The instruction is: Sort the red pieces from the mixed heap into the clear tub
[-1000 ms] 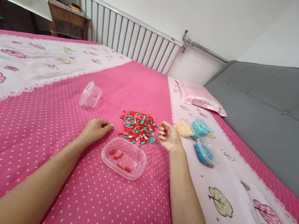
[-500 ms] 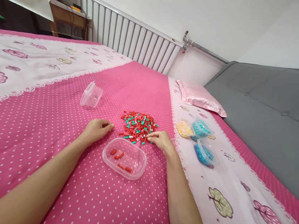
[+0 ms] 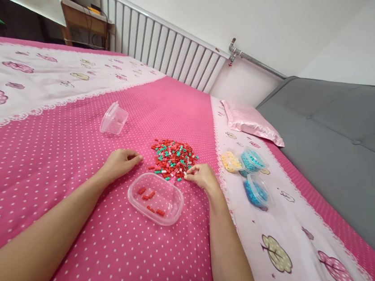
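Note:
A loose heap of tiny building bricks (image 3: 174,158), mostly red with green, pink and white ones, lies on the bed. At its near right edge my right hand (image 3: 203,177) pinches a small white brick (image 3: 185,173) between thumb and fingertips. My left hand (image 3: 118,162) rests on the sheet left of the heap, fingers pressed together and apart from the bricks; anything inside them is hidden. In front of the heap sits a shallow clear plastic lid (image 3: 174,216) with several red bricks (image 3: 149,195) in it.
An open clear tub (image 3: 117,120) lies tipped beyond my left hand. Clear tubs of yellow bricks (image 3: 231,161), teal bricks (image 3: 251,159) and blue bricks (image 3: 255,192) stand to the right. Farther back are a pink pillow (image 3: 251,122), a grey headboard (image 3: 339,141) and a metal bed rail (image 3: 161,30).
The white brick now shows at my right fingertips, which have shifted very slightly. My left hand, the lid and the tubs stay where they were.

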A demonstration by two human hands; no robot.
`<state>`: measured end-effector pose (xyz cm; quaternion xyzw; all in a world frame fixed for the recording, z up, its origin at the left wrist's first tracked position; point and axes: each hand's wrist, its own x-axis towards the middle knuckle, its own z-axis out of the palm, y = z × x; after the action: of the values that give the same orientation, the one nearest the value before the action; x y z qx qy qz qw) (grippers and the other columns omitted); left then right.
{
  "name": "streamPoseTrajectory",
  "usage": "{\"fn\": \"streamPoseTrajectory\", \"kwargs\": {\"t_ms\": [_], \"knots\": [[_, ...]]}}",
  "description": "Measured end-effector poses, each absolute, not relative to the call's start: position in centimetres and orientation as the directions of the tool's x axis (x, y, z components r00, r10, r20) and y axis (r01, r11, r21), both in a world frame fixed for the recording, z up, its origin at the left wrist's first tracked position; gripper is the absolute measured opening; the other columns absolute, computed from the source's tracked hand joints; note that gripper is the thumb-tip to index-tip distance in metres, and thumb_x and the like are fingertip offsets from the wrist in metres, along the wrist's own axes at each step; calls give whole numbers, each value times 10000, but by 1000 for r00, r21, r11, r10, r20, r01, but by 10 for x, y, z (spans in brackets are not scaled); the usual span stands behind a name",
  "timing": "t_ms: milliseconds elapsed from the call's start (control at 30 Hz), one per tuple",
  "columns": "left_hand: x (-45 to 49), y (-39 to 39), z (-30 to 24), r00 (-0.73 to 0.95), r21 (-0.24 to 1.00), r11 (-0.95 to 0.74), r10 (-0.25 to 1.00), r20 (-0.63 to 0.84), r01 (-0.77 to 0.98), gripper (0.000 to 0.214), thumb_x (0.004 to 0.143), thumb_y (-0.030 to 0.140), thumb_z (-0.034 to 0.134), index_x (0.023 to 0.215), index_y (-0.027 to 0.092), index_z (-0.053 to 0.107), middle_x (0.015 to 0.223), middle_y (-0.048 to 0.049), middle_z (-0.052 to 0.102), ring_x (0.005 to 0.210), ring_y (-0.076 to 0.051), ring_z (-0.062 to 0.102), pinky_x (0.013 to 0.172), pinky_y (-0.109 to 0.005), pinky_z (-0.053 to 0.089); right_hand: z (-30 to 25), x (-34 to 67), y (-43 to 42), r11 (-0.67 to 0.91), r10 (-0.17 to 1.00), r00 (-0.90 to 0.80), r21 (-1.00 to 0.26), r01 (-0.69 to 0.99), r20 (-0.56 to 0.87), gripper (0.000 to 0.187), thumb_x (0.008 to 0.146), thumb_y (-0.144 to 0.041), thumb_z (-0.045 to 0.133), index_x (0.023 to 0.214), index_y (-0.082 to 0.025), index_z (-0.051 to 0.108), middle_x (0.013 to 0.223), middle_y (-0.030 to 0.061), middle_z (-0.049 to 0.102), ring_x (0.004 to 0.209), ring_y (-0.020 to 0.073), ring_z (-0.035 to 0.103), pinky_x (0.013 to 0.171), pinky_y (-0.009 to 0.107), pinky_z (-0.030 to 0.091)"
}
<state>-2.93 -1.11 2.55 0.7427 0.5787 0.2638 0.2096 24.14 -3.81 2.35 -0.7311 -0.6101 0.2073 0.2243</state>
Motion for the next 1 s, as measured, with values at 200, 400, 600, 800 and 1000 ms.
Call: {"fn": "streamPoseTrajectory", "kwargs": {"t_ms": [200,400,600,800,1000], "knots": [[-30,-11,25,197,625,-246,969,148,741,413,730,522,413,587,164,559,486,14,483,522,-121,432,537,-246,297,24,236,-40,-173,984,170,-547,819,-57,168,524,-335,767,636,-234,693,562,-37,617,540,109,526,481,213,316],[-30,-10,23,186,632,-238,971,149,738,418,720,528,413,601,160,572,497,11,475,517,-123,429,540,-252,297,25,235,-41,-196,980,182,-531,824,-79,150,547,-312,769,673,-246,723,589,-19,647,563,124,547,524,235,349],[-30,-10,23,187,634,-236,972,144,736,418,725,537,417,586,166,548,488,17,472,522,-118,422,538,-246,299,31,231,-44,-199,979,192,-485,851,-65,147,558,-338,775,680,-268,736,692,12,701,648,164,603,557,258,368],[-29,-10,25,194,626,-239,971,141,742,424,725,540,414,595,163,559,490,14,483,532,-124,436,542,-245,304,35,223,-48,-192,980,199,-390,901,-21,34,605,-300,722,603,-267,729,661,33,701,648,188,617,524,265,339],[-30,-10,25,188,632,-227,974,130,741,429,721,536,412,603,153,566,501,10,487,536,-125,443,547,-246,309,28,237,-42,-170,985,165,-520,837,-56,78,614,-288,691,606,-212,709,606,8,667,590,138,581,529,237,341]]}}
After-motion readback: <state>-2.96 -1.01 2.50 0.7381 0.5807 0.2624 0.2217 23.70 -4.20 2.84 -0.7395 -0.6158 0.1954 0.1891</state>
